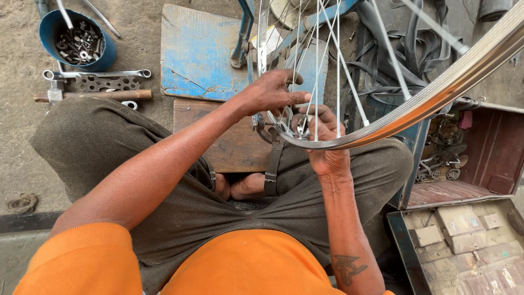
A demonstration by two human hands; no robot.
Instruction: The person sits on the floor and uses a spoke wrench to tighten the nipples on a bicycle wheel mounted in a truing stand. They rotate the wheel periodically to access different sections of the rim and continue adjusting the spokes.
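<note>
1. The bicycle wheel [436, 90] stands between the person's knees, its hub [284, 127] low and right in front of both hands, which puts the middle of the wheel within close reach.
2. The left hand [270, 93] comes over the top of the hub with fingers bent down among the spokes [338, 65]; it appears to pinch something small there, though what it grips I cannot tell.
3. The right hand [325, 139] cups up from below, fingers curled on the hub flange, seemingly to steady it. The two hands lie close together, nearly touching.
4. The rim is bright, shiny metal with no tyre on it; thin silvery spokes fan out from the hub.
5. Beyond the hands lies a worn blue board [199, 52] on the ground.
6. Far left of the left hand stand a blue tin of nuts and bolts [79, 41] and a spanner [98, 74].
7. Right of the right hand sits an open toolbox [469, 164].
</note>
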